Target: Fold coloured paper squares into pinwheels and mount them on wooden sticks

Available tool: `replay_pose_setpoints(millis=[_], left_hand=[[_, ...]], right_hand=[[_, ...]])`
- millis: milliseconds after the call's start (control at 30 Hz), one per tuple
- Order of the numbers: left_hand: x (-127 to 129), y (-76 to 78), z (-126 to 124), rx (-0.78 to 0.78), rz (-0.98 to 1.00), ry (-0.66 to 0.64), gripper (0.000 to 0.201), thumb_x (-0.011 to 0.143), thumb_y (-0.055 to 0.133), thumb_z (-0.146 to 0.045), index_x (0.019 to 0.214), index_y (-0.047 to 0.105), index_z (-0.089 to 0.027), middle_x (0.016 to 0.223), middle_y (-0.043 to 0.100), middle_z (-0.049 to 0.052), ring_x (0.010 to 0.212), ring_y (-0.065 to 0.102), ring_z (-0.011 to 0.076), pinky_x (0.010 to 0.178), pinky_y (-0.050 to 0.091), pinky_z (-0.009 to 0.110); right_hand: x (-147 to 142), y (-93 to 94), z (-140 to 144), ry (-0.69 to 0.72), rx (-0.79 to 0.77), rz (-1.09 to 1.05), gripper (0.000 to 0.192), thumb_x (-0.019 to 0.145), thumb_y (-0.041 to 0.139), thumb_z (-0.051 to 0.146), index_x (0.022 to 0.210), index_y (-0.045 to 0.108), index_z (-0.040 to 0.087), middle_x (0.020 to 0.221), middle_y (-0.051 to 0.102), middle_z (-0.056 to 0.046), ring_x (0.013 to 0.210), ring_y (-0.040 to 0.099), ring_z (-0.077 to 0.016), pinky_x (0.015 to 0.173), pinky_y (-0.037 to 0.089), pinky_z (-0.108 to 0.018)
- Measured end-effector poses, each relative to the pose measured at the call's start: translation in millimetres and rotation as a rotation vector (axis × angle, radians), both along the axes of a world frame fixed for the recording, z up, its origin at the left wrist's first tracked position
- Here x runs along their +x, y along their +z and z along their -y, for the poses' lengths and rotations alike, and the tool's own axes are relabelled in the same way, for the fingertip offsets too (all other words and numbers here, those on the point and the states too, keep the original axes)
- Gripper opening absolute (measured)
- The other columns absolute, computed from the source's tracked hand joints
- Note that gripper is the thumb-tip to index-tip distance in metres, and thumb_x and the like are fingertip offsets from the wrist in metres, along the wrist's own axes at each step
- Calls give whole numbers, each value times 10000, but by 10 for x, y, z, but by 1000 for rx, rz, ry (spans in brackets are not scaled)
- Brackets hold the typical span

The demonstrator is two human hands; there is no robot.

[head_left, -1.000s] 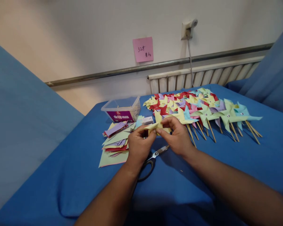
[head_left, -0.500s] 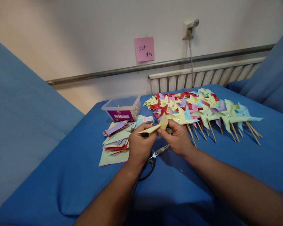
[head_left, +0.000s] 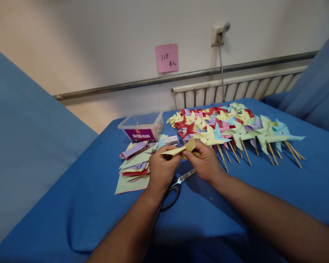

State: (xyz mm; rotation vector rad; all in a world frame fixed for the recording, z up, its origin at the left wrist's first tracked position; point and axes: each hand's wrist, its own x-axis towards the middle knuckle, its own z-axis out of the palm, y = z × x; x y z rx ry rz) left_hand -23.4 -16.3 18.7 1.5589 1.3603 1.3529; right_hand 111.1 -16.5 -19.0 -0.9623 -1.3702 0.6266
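Observation:
A pale yellow paper pinwheel (head_left: 190,145) is held up between both hands, its blades curled toward the middle. My left hand (head_left: 163,166) is closed on its left side, with one pointed blade sticking out over the fingers. Thumb and fingers of my right hand (head_left: 205,160) pinch the right side and the centre. The hands partly cover the paper, and its centre is hidden. Below them on the cloth lie scissors (head_left: 181,179) with dark handles, blades pointing up and right.
Behind my left hand are stacked coloured papers (head_left: 134,164), a small box (head_left: 172,140) and a clear plastic tub (head_left: 142,126) with a purple label. Many finished pinwheels (head_left: 239,133) on sticks cover the back right of the blue-covered table (head_left: 98,204).
The upright yellow blade has been bent down and in toward the centre under my right fingers. Both hands stay in almost the same place.

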Motion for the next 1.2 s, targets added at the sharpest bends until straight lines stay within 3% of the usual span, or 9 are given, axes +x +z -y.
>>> replay_pose_setpoints(millis=[600, 833, 1200], left_hand=[[28, 4, 18, -19, 93, -10, 121, 646, 738, -232, 735, 692, -164, 626, 661, -24, 553, 566, 113, 543, 438, 215], [35, 5, 25, -11, 66, 11, 105, 655, 721, -236, 723, 689, -164, 596, 650, -24, 528, 558, 112, 526, 434, 216], [42, 7, 30, 7, 38, 43, 124, 654, 721, -251, 740, 714, -161, 598, 651, -18, 542, 552, 116, 533, 424, 221]], right_hand=[[-16, -21, 13, -31, -19, 31, 86, 848, 624, 272, 897, 659, 211, 837, 638, -19, 791, 607, -183, 721, 479, -299], [-13, 4, 26, -62, 33, 80, 57, 856, 610, 256, 878, 648, 219, 819, 622, -14, 779, 596, -180, 716, 467, -297], [-37, -14, 20, -48, -14, 35, 76, 848, 621, 274, 893, 651, 220, 843, 649, -31, 816, 620, -199, 710, 494, -310]])
